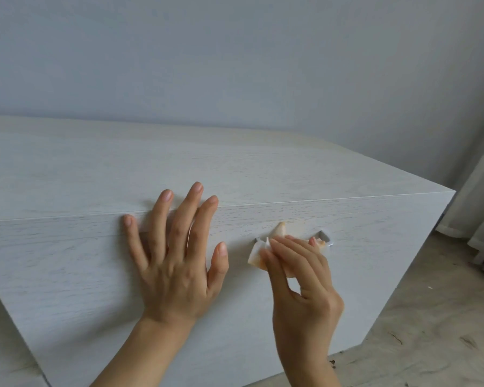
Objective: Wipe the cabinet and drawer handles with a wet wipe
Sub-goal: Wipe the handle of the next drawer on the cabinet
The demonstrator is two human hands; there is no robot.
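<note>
Right hand [302, 277] pinching wet wipe [259, 256], rubbing it along drawer handle [323, 237] right of centre; left hand [176, 255] pressing, fingers spread flat, likely steadying cabinet [263, 169].

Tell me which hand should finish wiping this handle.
Right. The right hand pinches the wipe against the handle; the left hand rests flat on the cabinet front, holding nothing.

A: What is at the back?
B: A plain grey wall [235, 51].
A: And on the right?
B: A pale curtain [481, 219] reaches the floor [430, 317], which has dark specks.
</note>
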